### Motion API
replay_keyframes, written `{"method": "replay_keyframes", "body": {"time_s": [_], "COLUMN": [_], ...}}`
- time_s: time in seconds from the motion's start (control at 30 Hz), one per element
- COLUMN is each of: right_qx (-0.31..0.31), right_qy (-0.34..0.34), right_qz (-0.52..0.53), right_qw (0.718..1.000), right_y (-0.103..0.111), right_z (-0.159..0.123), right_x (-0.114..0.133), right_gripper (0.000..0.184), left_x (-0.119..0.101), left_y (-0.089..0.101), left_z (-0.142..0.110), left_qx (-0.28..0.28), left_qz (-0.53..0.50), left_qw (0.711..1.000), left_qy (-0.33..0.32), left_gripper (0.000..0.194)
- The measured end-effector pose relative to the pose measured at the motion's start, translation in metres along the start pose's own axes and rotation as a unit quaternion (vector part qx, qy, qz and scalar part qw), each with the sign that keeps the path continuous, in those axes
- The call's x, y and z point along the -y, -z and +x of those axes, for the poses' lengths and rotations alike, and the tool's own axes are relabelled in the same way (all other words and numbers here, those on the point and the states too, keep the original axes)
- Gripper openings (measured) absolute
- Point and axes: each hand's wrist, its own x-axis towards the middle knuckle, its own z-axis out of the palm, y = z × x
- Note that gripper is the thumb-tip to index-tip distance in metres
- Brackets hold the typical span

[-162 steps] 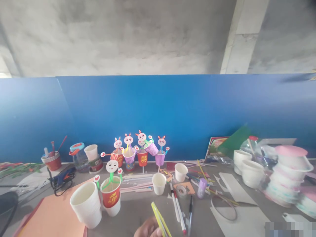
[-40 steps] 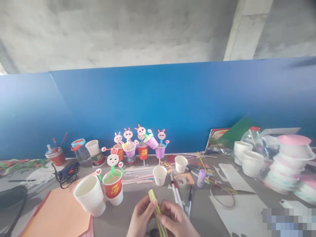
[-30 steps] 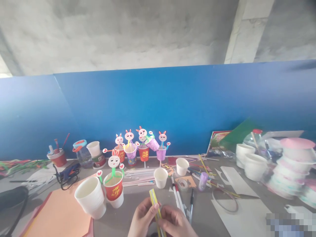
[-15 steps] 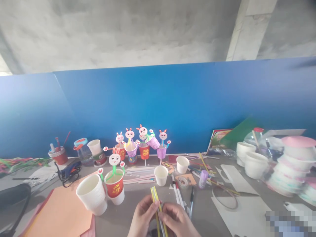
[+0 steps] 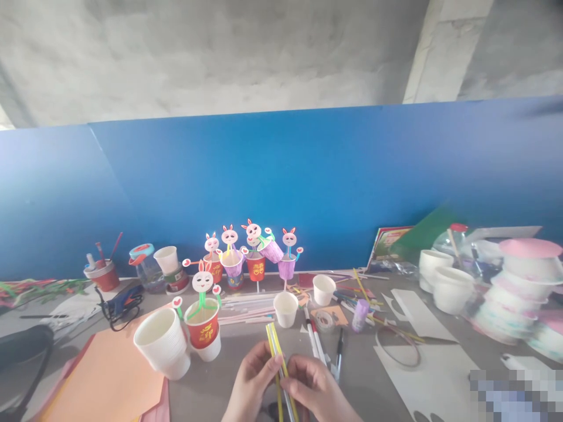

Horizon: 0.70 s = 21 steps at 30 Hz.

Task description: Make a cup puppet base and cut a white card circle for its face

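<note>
Low in the middle of the view, my left hand (image 5: 254,378) pinches a small bundle of thin yellow and white straws (image 5: 273,339) between thumb and fingers. The straws point up and away from me, their lower ends running off toward the bottom edge. My right hand (image 5: 315,387) grips the same bundle a little lower, fingers bent around it. Just beyond the bundle stands a white paper cup (image 5: 285,310). Left of my hands, a red cup with a paper rabbit (image 5: 204,328) sits on a white cup.
Several rabbit-topped cups (image 5: 257,268) line the blue partition (image 5: 281,176). At left are stacked white cups (image 5: 160,343) and orange paper (image 5: 109,381). Markers (image 5: 314,337), a tape roll (image 5: 324,320), a purple glue stick (image 5: 360,315) and white paper (image 5: 431,381) lie right.
The view has shifted slightly, so table items appear a little higher and further left. Both hands keep hold of the straws, whose tips sit slightly higher in view.
</note>
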Motion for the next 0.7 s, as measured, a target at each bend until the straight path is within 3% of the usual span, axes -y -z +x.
{"method": "replay_keyframes", "body": {"time_s": [0.27, 0.43, 0.57, 0.7], "right_qx": [0.019, 0.010, 0.013, -0.009], "right_qy": [-0.002, -0.008, -0.020, -0.033], "right_qz": [0.028, 0.033, 0.021, -0.007], "right_qw": [0.999, 0.999, 1.000, 0.999], "right_y": [-0.0009, 0.0004, -0.0013, -0.0049], "right_z": [0.0002, 0.0014, 0.0021, 0.0027], "right_x": [-0.0009, 0.0029, 0.0041, 0.0000], "right_gripper": [0.036, 0.033, 0.032, 0.034], "left_x": [0.0000, 0.0062, 0.0047, 0.0038], "left_y": [0.0013, 0.0004, 0.0000, 0.0006], "left_z": [0.0008, 0.0030, 0.0026, 0.0026], "left_qx": [0.007, -0.019, -0.033, -0.012], "left_qz": [0.014, -0.013, 0.027, 0.028], "left_qw": [1.000, 1.000, 0.999, 0.999], "left_qy": [-0.009, -0.008, -0.029, 0.022], "left_gripper": [0.033, 0.036, 0.040, 0.040]}}
